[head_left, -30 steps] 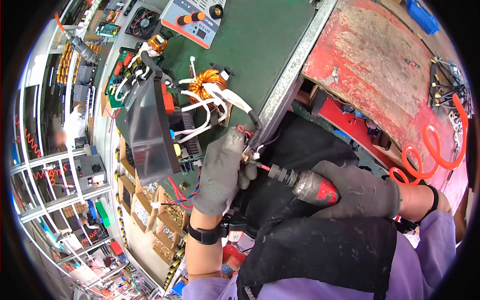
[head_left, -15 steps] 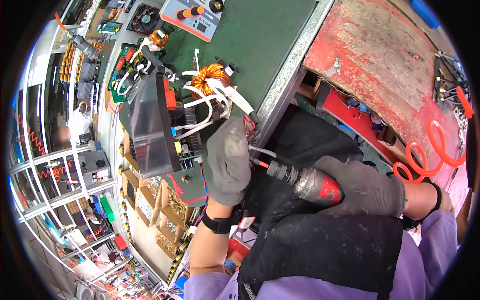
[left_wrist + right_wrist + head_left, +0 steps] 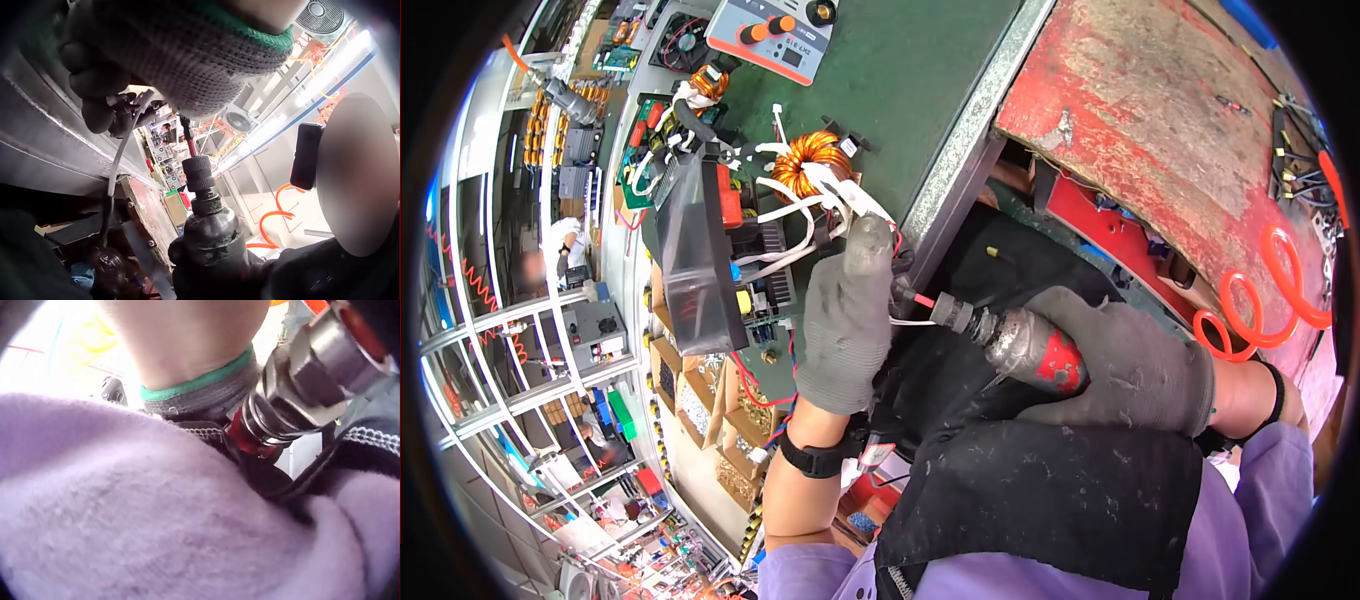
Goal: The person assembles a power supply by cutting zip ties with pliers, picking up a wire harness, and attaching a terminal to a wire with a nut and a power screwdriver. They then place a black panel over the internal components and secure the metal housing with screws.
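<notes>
Two gloved hands meet at the near edge of the green bench [image 3: 900, 80]. Nearest, a purple sleeve [image 3: 1250, 520] and a black apron [image 3: 1040, 510] fill the lower right. Just beyond them the right hand [image 3: 1135, 365] is wrapped around a power screwdriver [image 3: 1025, 345] with a red and grey body, its fingers curled over the barrel; the tool lies nearly level and points left. In the left wrist view its knurled chuck and thin red bit [image 3: 187, 134] rise toward the glove above. The bit's tip reaches the left hand [image 3: 845, 320], which is closed on a small bunch of wires [image 3: 122, 150], white and red, pinched against the metal bench edge right where the bit ends. What the tip touches is hidden by the glove. Farther left of that hand stands a circuit board [image 3: 765, 300] with a dark plastic cover [image 3: 690, 250]. Just beyond the fingers sits a copper coil [image 3: 810, 160] with white leads. At the far end of the bench lies a grey box with orange knobs [image 3: 770, 35]. An orange coiled hose [image 3: 1270, 290] hangs at the far right.
</notes>
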The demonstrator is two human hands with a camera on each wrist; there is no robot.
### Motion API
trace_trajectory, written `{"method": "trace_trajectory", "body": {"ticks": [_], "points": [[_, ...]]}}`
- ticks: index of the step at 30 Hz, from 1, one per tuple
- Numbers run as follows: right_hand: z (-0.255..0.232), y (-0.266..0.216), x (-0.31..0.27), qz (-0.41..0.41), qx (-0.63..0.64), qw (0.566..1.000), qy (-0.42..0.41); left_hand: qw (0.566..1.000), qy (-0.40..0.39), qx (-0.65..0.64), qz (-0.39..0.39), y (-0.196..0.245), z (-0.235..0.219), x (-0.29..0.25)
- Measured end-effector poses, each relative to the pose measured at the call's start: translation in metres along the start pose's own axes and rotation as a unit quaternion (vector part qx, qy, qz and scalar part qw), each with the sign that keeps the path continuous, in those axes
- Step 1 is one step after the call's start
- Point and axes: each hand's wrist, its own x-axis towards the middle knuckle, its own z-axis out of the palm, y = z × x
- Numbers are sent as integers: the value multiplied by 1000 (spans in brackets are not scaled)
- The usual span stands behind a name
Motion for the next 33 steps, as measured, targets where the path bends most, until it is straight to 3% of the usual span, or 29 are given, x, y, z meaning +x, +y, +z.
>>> {"method": "trace_trajectory", "body": {"ticks": [1, 2, 4, 7, 9, 11, 14, 17, 21, 27, 33], "points": [[-2, -1, 0, 17, -18, 1000, -11, 998, 67, 0, 11, -3, 7, -3], [-3, -1, -1, 34, -35, 999, -22, 998, 66, 2, 11, -4, 5, -4], [-1, 3, -1, 45, -45, 997, -34, 986, -29, -162, -13, -7, -3, -4], [4, 6, 2, 54, -49, 996, -59, 971, -21, -235, 28, -15, 2, -8], [8, 6, 5, 48, -43, 995, -70, 971, -5, -238, -8, -8, 3, -14], [13, 8, 4, -19, -30, 999, -38, 972, 23, -233, -6, -8, 5, -15], [14, 8, 3, -26, -28, 999, -30, 962, 61, -260, -52, -7, 9, -14], [13, 7, 3, -33, -31, 999, -16, 976, 55, -207, -39, 0, 2, -8], [12, 6, 3, -37, -29, 999, -14, 971, 39, -232, -49, -1, 1, -6], [14, 9, 4, -60, -20, 998, -1, 969, 68, -225, -73, 9, 4, -5], [8, 5, 2, -31, -26, 999, -7, 971, 97, -194, -106, 17, 7, -3]]}}
